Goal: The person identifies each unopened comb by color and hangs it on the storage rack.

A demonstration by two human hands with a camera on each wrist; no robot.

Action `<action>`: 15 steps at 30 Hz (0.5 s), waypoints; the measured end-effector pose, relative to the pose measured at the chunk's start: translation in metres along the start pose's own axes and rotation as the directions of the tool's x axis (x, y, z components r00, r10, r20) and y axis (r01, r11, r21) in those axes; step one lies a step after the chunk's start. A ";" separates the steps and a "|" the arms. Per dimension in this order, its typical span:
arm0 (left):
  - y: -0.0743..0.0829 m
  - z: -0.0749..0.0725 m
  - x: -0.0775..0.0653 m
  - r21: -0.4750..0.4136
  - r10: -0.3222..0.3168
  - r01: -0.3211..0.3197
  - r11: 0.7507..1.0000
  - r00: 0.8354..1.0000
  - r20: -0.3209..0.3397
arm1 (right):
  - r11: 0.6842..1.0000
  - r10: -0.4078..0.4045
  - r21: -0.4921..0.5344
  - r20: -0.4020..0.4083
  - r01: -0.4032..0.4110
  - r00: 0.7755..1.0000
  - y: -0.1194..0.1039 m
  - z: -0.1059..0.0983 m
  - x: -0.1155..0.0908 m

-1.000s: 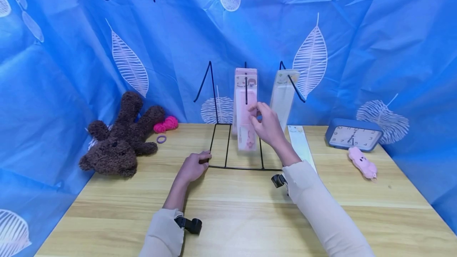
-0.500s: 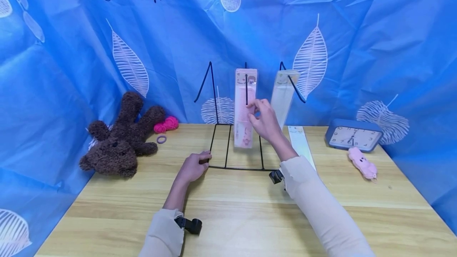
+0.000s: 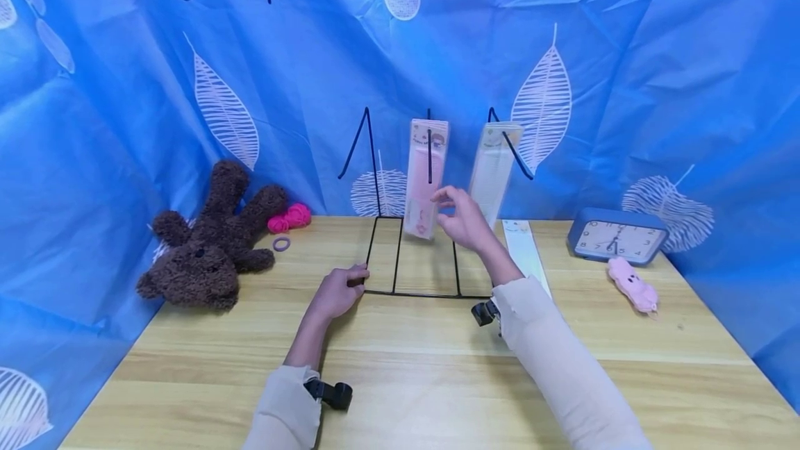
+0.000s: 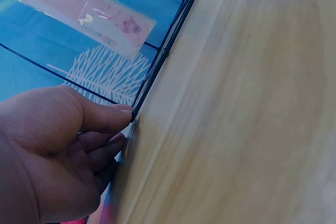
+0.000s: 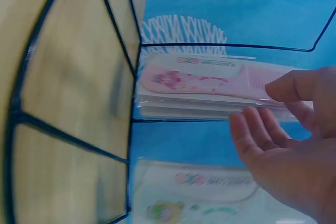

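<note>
My left hand (image 3: 337, 292) pinches the front left corner of a black wire display rack (image 3: 412, 294) between thumb and fingers. Several packaged pink combs (image 3: 420, 193) hang in a stack on the rack's middle hook, tilted slightly in the head view. Just to the right of their lower half is my right hand (image 3: 461, 217), thumb and fingers apart, nothing held between them. In the right wrist view its fingers (image 5: 257, 129) are beside the edge of the stack. On the right hook hang packaged pale combs (image 3: 494, 172). The left hook (image 3: 356, 141) carries nothing.
A flat pale package (image 3: 525, 248) lies on the wooden table (image 3: 400, 367) by the rack's right side. Farther right are a blue clock (image 3: 617, 235) and a pink toy (image 3: 632, 285). A brown teddy bear (image 3: 206, 248), pink yarn (image 3: 290, 217) and a purple ring (image 3: 281, 244) lie left.
The front pink comb package has slid back along the middle hook against the others, and the stack now tilts. My right hand has let go and dropped slightly; my left hand stays put.
</note>
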State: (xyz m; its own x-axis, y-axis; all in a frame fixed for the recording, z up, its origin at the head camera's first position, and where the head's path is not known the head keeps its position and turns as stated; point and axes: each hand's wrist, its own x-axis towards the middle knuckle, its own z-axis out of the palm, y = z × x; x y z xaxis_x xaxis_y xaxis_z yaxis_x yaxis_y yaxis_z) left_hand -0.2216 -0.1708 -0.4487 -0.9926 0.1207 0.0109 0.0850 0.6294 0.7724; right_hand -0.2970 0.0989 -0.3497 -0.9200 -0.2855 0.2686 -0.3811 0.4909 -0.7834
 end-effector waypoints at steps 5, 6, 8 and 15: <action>0.000 0.001 -0.001 0.002 -0.004 0.004 1.000 1.000 0.004 | 0.998 0.048 0.036 0.077 -0.051 0.996 0.016 0.001 -0.016; 0.000 0.001 -0.001 0.002 -0.002 0.002 1.000 1.000 0.004 | 0.997 0.054 0.046 0.081 -0.058 0.995 0.019 0.000 -0.019; 0.001 0.001 0.000 0.001 -0.004 0.004 1.000 1.000 0.006 | 0.996 0.055 0.061 0.072 -0.059 0.996 0.026 -0.002 -0.025; 0.000 -0.002 0.002 -0.003 -0.016 0.016 1.000 1.000 0.014 | 0.996 0.058 0.072 0.033 -0.060 0.998 0.058 -0.018 -0.046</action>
State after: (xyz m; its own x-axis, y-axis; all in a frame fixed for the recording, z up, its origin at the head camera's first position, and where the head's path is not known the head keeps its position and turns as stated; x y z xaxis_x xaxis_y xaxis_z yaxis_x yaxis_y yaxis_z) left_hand -0.2236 -0.1720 -0.4478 -0.9925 0.1215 -0.0108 0.0685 0.6288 0.7745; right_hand -0.2789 0.1552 -0.3975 -0.9370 -0.2838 0.2039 -0.3174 0.4470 -0.8363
